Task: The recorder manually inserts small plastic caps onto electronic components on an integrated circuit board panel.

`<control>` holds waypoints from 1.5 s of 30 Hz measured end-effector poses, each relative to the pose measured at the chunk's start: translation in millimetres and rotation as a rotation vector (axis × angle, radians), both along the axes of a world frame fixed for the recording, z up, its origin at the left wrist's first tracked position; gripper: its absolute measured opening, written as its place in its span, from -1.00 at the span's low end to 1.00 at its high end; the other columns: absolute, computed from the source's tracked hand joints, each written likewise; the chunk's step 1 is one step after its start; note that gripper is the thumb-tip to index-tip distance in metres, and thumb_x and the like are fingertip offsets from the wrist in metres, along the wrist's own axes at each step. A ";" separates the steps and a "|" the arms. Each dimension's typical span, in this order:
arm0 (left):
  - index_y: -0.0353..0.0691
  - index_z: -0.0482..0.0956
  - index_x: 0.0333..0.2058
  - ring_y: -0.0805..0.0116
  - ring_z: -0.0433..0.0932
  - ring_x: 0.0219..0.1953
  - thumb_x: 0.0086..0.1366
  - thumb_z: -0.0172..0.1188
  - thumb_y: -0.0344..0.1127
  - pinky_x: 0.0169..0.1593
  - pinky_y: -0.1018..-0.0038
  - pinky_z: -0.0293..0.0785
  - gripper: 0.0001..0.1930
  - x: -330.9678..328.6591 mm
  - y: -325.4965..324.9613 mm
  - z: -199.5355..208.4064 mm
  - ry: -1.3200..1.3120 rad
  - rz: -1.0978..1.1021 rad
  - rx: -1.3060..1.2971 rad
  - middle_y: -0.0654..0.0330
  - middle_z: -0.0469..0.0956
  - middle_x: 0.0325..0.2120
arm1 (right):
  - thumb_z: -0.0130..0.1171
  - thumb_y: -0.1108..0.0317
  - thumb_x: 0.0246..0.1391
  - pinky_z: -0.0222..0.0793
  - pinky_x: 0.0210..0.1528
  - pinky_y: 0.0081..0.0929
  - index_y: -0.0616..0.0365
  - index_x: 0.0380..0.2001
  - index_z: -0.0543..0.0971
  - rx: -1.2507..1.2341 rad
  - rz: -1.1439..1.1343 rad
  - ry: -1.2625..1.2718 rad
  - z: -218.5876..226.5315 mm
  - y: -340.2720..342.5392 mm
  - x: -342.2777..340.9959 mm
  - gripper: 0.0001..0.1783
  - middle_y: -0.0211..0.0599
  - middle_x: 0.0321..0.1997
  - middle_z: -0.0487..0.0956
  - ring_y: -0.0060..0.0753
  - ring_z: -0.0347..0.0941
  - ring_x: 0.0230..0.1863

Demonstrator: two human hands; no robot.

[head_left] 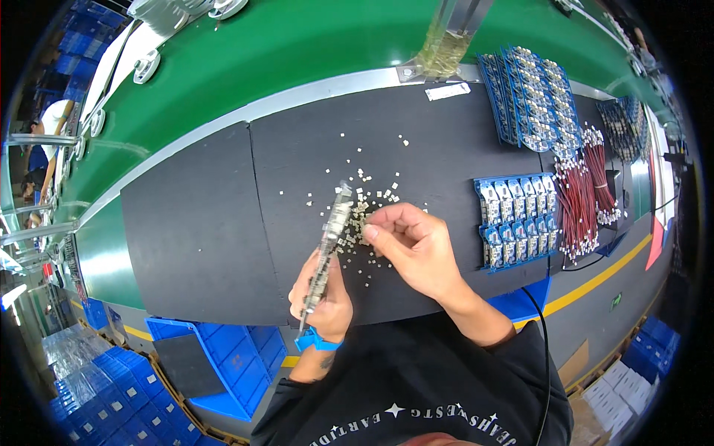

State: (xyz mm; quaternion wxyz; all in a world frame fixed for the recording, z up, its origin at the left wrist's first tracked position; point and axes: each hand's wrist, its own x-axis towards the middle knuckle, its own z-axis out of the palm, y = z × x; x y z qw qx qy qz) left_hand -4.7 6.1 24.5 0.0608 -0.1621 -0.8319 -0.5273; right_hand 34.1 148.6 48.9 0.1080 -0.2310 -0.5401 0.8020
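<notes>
Circuit board (326, 249) over black mat (201, 201), green surface (320, 48), blue crates (111, 398)

A black short-sleeved shirt (439, 372) bore white letters (440, 411) and stars (394, 409); the left forearm (306, 367) had a blue wristband (318, 342) and a dark marking (327, 362).

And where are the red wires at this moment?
In the head view, the red wires lie on the right side, just right of the two rows of blue circuit boards.

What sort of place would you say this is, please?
Probably an electronics assembly workshop, judging by the blue rectangular circuit-board panels, the bundled thin red wires with white connectors and the small, scattered whitish pieces.
</notes>
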 end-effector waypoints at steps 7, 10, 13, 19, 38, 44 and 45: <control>-0.44 0.53 -0.35 0.28 0.59 -0.38 0.12 0.17 -0.57 -0.26 0.44 0.48 -0.90 -2.6 4.2 1.1 0.083 -0.105 0.059 -0.02 0.59 -0.39 | 0.06 0.37 0.15 0.32 -0.51 -0.75 0.32 -0.31 0.48 -0.165 0.028 0.061 11.7 -3.4 -9.4 -0.81 -0.38 -0.51 0.52 -0.70 0.38 -0.55; -0.43 0.49 -0.29 0.15 0.57 -0.21 0.15 0.10 -0.62 -0.12 0.38 0.46 -0.87 -3.4 5.3 -4.2 0.097 -0.147 0.169 -0.14 0.55 -0.26 | 0.06 0.36 0.15 0.32 -0.51 -0.75 0.33 -0.30 0.48 -0.192 0.075 0.041 10.8 0.0 -4.3 -0.80 -0.39 -0.52 0.50 -0.71 0.37 -0.55; -0.41 0.46 -0.24 0.07 0.51 -0.10 0.15 0.07 -0.64 -0.03 0.32 0.43 -0.82 -3.2 1.9 -4.3 0.067 -0.204 0.158 -0.20 0.51 -0.19 | 0.08 0.35 0.14 0.32 -0.52 -0.75 0.34 -0.28 0.49 -0.235 0.078 0.003 8.9 4.1 -3.8 -0.78 -0.39 -0.53 0.50 -0.72 0.38 -0.56; -0.49 0.53 -0.35 0.30 0.58 -0.42 0.09 0.21 -0.57 -0.26 0.49 0.48 -0.86 -3.9 9.2 4.8 -0.132 0.205 0.265 0.03 0.59 -0.43 | 0.12 0.34 0.11 0.31 -0.51 -0.76 0.34 -0.31 0.50 -0.010 0.126 -0.110 9.7 6.4 -3.2 -0.78 -0.40 -0.53 0.51 -0.72 0.39 -0.54; -0.44 0.29 -0.03 0.12 0.49 -0.13 0.19 0.05 -0.58 -0.03 0.20 0.47 -0.65 -20.5 3.3 4.4 -0.307 0.053 0.479 -0.05 0.44 -0.15 | 0.11 0.41 0.11 0.33 -0.48 -0.75 0.34 -0.31 0.49 -0.047 0.056 -0.001 6.7 6.1 0.4 -0.82 -0.37 -0.51 0.52 -0.71 0.40 -0.52; -0.37 0.08 0.15 0.03 0.35 0.05 0.14 -0.02 -0.67 0.10 0.13 0.32 -0.43 -17.2 -1.6 17.4 -0.575 -0.243 0.801 -0.12 0.28 0.04 | 0.19 0.38 0.04 0.28 -0.57 -0.73 0.33 -0.43 0.54 0.244 0.112 -0.131 -16.9 -9.1 8.4 -0.82 -0.43 -0.59 0.53 -0.77 0.35 -0.59; -0.39 0.07 0.15 0.06 0.33 0.07 0.13 -0.02 -0.70 0.12 0.17 0.28 -0.41 -15.6 -2.3 17.8 -0.585 -0.302 0.835 -0.12 0.26 0.06 | 0.21 0.35 0.03 0.26 -0.60 -0.69 0.32 -0.49 0.55 0.287 0.142 -0.144 -12.8 -11.4 8.1 -0.80 -0.41 -0.65 0.52 -0.77 0.33 -0.63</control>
